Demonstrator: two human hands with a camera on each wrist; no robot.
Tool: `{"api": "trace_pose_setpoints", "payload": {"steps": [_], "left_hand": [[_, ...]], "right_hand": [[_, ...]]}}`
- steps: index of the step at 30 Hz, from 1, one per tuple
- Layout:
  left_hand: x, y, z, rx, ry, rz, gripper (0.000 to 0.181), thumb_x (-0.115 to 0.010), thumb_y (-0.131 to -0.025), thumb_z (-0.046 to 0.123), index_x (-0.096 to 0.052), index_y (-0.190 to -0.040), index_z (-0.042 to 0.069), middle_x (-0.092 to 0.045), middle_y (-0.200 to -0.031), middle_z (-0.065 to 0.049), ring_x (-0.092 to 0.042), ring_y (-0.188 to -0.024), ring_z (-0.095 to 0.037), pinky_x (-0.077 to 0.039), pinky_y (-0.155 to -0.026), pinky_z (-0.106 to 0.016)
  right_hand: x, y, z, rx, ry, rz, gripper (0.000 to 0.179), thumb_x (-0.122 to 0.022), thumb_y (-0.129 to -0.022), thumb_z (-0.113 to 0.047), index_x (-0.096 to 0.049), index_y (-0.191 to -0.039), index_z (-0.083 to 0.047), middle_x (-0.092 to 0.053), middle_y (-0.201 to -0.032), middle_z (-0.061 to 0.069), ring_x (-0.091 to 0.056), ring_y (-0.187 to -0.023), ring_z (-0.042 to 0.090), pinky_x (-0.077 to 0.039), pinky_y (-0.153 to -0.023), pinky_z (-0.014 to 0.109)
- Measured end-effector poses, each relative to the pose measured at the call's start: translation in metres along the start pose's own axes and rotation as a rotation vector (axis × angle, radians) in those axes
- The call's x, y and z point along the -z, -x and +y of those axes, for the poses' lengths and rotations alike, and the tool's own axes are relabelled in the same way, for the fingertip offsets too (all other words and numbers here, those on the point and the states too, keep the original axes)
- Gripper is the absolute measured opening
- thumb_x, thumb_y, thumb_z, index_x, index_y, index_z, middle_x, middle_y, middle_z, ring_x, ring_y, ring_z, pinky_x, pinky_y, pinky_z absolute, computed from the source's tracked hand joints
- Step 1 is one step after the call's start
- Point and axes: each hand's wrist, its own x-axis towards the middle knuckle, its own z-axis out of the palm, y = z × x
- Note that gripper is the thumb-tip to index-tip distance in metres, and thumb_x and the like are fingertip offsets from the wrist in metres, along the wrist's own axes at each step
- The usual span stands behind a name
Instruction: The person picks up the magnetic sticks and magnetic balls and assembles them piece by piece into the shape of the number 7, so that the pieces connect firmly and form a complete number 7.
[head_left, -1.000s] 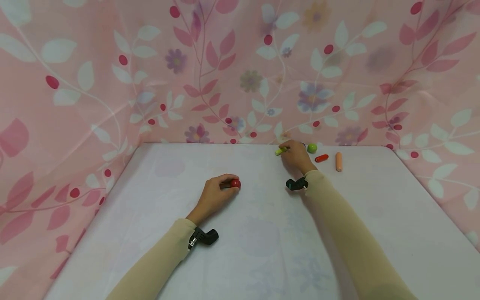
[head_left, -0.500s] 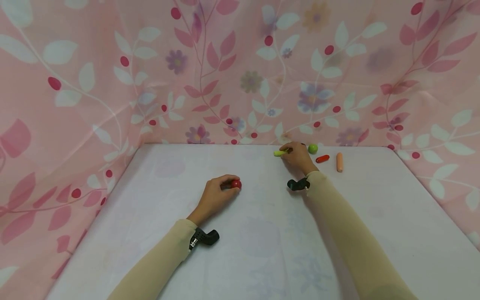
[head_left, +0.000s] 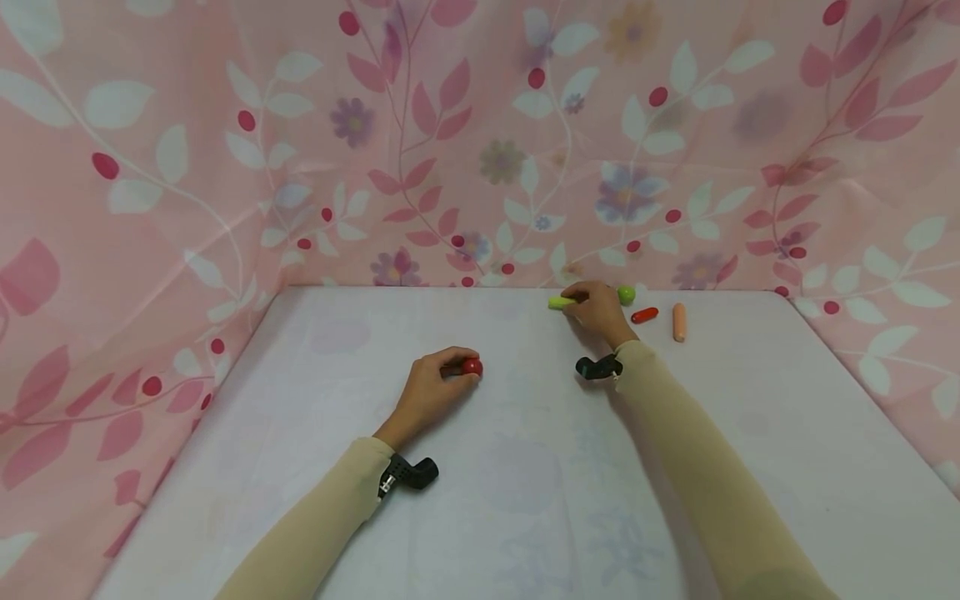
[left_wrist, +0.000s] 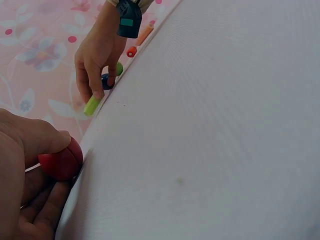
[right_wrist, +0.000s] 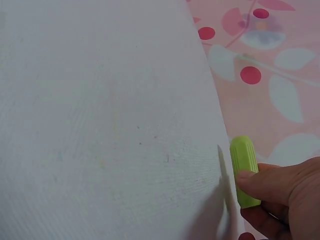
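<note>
My left hand [head_left: 435, 387] rests on the white table and holds a red ball [head_left: 472, 367] between thumb and fingers. In the left wrist view the red ball [left_wrist: 64, 159] shows a crease down its side. Near the table's back edge, my right hand [head_left: 596, 310] pinches a short light green stick [head_left: 558, 303]. Up close in the right wrist view, the stick [right_wrist: 243, 167] has ridges along its length and a rounded end, with the thumb across its side. A dark blue round thing [left_wrist: 107, 81] sits just behind the right hand's fingers, hidden in the head view.
Right of the right hand lie a green ball [head_left: 627, 294], a small red sausage-shaped piece [head_left: 644, 315] and an orange sausage-shaped stick [head_left: 678, 322]. A pink flowered cloth [head_left: 450, 167] hangs behind the white table [head_left: 315, 500]. Each wrist wears a black camera mount [head_left: 598, 367].
The light green stick has turned from slanted to nearly level in my right hand. That hand has shifted slightly and now covers the dark blue thing. The left hand has stayed still.
</note>
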Motion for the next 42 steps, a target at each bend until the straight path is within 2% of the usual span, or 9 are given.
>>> {"api": "trace_pose_setpoints", "payload": {"steps": [5,12,16,24,33,42], "left_hand": [[0.000,0.000,-0.001,-0.010,0.006,0.009,0.031,-0.080,-0.090,0.004,-0.075,-0.121,0.008,-0.074,-0.112,-0.002,-0.072,-0.102,-0.018,-0.055,-0.095,-0.042],[-0.001,0.001,0.002,-0.011,0.014,0.005,0.035,-0.079,-0.091,0.004,-0.074,-0.126,0.006,-0.073,-0.119,-0.005,-0.072,-0.104,-0.020,-0.055,-0.096,-0.042],[-0.001,0.001,0.004,-0.005,0.004,0.012,0.035,-0.079,-0.091,0.005,-0.074,-0.125,0.007,-0.073,-0.118,-0.005,-0.072,-0.105,-0.019,-0.055,-0.097,-0.041],[-0.001,0.000,0.001,-0.011,-0.003,0.017,0.032,-0.079,-0.091,0.005,-0.076,-0.123,0.008,-0.074,-0.116,-0.005,-0.071,-0.105,-0.019,-0.054,-0.097,-0.043],[0.000,0.002,0.000,-0.015,-0.013,0.022,0.032,-0.079,-0.091,0.005,-0.075,-0.123,0.007,-0.074,-0.116,-0.003,-0.071,-0.105,-0.016,-0.055,-0.097,-0.039],[-0.001,0.002,-0.004,-0.063,0.053,0.048,0.033,-0.080,-0.088,0.000,-0.075,-0.120,0.001,-0.070,-0.115,-0.007,-0.072,-0.104,-0.022,-0.056,-0.096,-0.038]], "right_hand": [[0.003,0.002,-0.002,0.019,-0.013,0.014,0.028,-0.072,-0.098,-0.007,-0.072,-0.126,-0.002,-0.067,-0.124,0.016,-0.058,-0.114,0.033,-0.049,-0.102,0.047],[0.009,0.009,-0.010,0.111,-0.027,0.053,0.026,-0.074,-0.096,-0.003,-0.074,-0.122,-0.001,-0.070,-0.119,0.017,-0.061,-0.113,0.035,-0.049,-0.097,0.050],[0.010,0.011,-0.017,0.134,-0.030,0.072,0.025,-0.076,-0.095,-0.005,-0.075,-0.119,-0.001,-0.072,-0.116,0.018,-0.063,-0.111,0.035,-0.048,-0.097,0.049],[0.009,0.019,-0.026,0.168,-0.036,0.092,0.024,-0.078,-0.093,-0.008,-0.076,-0.117,-0.003,-0.074,-0.112,0.016,-0.064,-0.108,0.034,-0.047,-0.093,0.047],[0.008,0.035,-0.040,0.191,-0.079,0.083,0.023,-0.079,-0.094,-0.010,-0.077,-0.117,-0.006,-0.074,-0.112,0.011,-0.063,-0.106,0.030,-0.051,-0.086,0.042],[0.008,0.047,-0.049,0.181,-0.071,0.060,0.024,-0.078,-0.096,-0.013,-0.076,-0.119,-0.007,-0.072,-0.114,0.010,-0.061,-0.104,0.029,-0.054,-0.088,0.043]]}}
